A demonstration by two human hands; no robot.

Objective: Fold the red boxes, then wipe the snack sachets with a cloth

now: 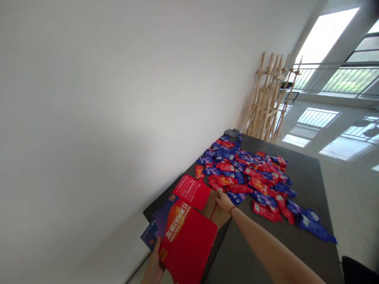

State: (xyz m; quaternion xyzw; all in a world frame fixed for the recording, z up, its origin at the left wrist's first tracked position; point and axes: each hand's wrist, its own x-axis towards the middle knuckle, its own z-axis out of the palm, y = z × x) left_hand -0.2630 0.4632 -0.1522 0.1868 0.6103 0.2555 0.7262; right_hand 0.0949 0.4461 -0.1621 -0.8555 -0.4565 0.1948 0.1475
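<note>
A red and blue printed cardboard box (189, 242) is tilted over the near left end of the dark table, its flaps spread. One red flap (192, 191) with white print points away from me, and bare brown cardboard shows beside it. My left hand (154, 260) grips the box at its lower left side, the thumb on the printed face. At the brown flap (211, 203), my right hand (224, 200) holds the edge with fingers bent; a thin red band circles that wrist. The inside of the box is hidden from view.
Many red and blue pouches (237, 167) lie heaped along the dark table (308, 177). A grey cloth-like item (232, 133) rests at the far end. Wooden easel-like frames (268, 98) lean by the white wall (118, 98). A dark object (358, 272) shows at lower right.
</note>
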